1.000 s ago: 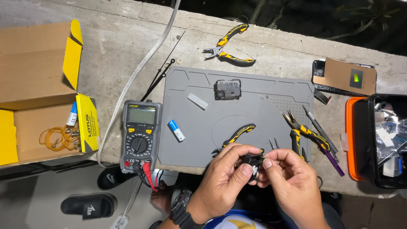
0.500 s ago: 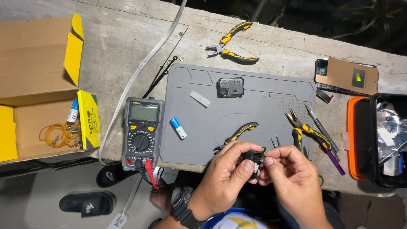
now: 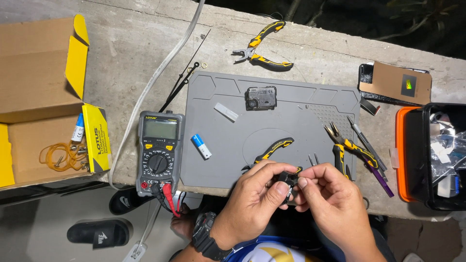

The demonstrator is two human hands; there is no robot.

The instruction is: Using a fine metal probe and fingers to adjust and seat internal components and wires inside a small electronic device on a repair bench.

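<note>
Both hands meet at the near edge of the grey work mat (image 3: pixel 291 126). My left hand (image 3: pixel 257 196) and my right hand (image 3: pixel 327 194) pinch a small black part (image 3: pixel 287 183) between their fingertips; what the part is stays unclear. A black watch sits on my left wrist. Just beyond the fingers lie a yellow-and-black hand tool (image 3: pixel 272 150) and thin tweezers (image 3: pixel 313 158). Farther up the mat rests a small dark square module (image 3: pixel 260 97), with a white strip (image 3: pixel 226 111) and a blue-and-white battery (image 3: pixel 201 146) to its left.
A grey multimeter (image 3: pixel 159 151) with red and black leads lies left of the mat. An open cardboard box (image 3: pixel 41 102) stands at far left. Pliers (image 3: pixel 262 51) lie at the back, more pliers (image 3: pixel 347 148) and a purple tool at right, beside an orange-and-black case (image 3: pixel 427 155).
The hands stay together on the small black part, with only slight finger movement. The view has shifted a little.
</note>
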